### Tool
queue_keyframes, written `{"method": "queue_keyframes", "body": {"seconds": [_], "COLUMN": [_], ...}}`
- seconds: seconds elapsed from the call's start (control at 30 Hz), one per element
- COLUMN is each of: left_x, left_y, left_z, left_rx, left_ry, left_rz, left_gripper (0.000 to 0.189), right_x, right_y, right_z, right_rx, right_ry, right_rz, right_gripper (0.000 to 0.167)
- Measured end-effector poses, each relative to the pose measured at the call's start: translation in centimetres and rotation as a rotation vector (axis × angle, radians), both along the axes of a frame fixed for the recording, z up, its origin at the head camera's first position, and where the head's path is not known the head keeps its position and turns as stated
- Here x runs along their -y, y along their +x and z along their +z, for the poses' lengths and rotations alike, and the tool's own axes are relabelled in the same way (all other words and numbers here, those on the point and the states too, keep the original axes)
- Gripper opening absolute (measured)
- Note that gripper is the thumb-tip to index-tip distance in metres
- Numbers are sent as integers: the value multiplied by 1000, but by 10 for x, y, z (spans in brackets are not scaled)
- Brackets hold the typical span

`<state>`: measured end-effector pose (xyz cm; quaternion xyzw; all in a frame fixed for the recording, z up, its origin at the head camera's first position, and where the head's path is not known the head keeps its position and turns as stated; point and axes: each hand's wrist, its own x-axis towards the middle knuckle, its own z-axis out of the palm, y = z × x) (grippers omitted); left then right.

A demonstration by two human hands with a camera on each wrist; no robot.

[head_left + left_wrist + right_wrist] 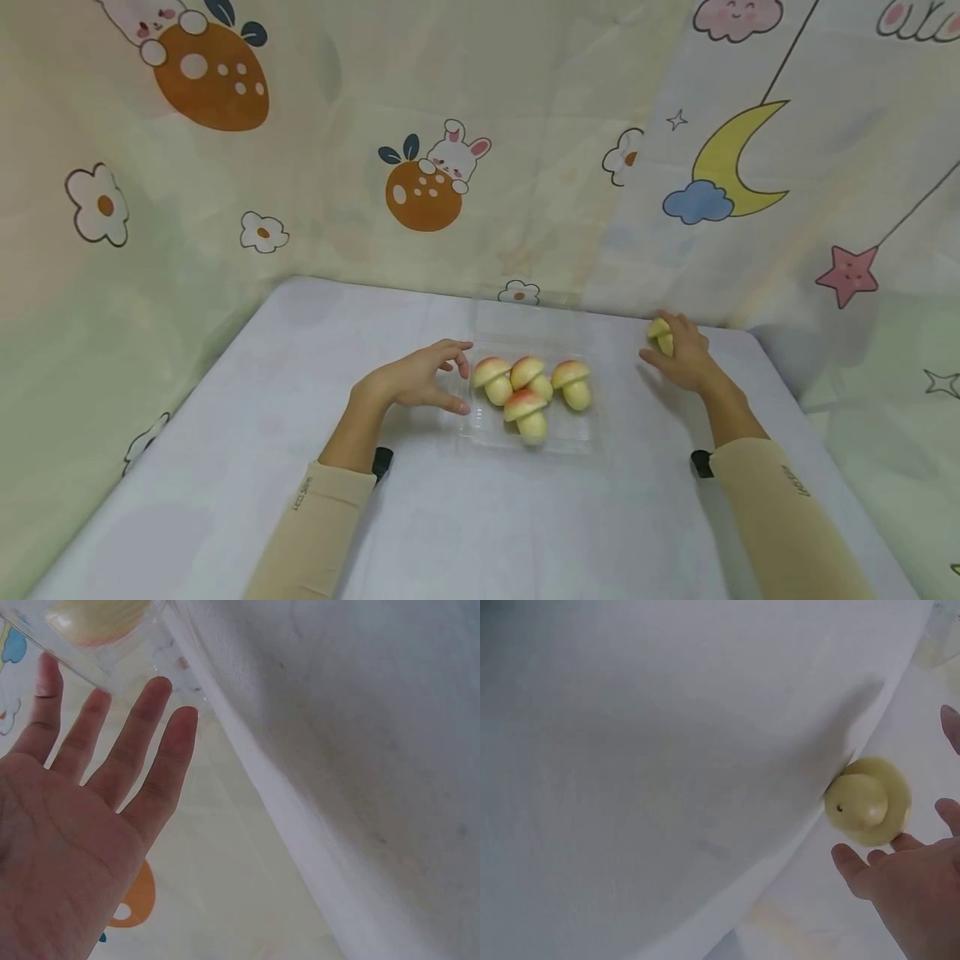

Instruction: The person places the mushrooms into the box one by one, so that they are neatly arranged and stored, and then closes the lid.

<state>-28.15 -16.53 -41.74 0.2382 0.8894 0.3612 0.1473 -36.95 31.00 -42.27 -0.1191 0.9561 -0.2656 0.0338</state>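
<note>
In the head view, a clear plastic box [573, 442] holds several toy mushrooms [525, 408] with yellow stems and reddish-topped caps. At the left side of this box, my left hand [420, 375] has thumb and fingers spread apart, holding nothing. Its fingertips come close to the box wall in the left wrist view. My right hand [686, 358] reaches over another toy mushroom [660, 327] near the table's far right edge. In the right wrist view that mushroom [859, 799] rests on the cloth, fingertips right at its cap and the thumb apart from it.
A white cloth covers the table [465, 517]. The box's clear lid [528, 325] lies folded back behind it. Printed fabric [525, 108] with rabbits, flowers and a moon hangs along the table's far edge and sides.
</note>
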Motion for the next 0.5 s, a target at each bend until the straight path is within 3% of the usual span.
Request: {"method": "queue_keyframes", "body": {"seconds": [0.27,0.5], "left_x": [-2,-1], "left_y": [-1,1], "left_z": [-2,1], "left_rx": [17,25], "left_ry": [0,7], "left_rz": [7,22], "left_gripper": [57,57], "right_x": [-9,-11], "right_y": [-2,-4], "right_z": [-7,-11], "right_rx": [32,-2], "right_ry": [5,-51], "right_rz": [-61,-39], "right_gripper": [91,78]}}
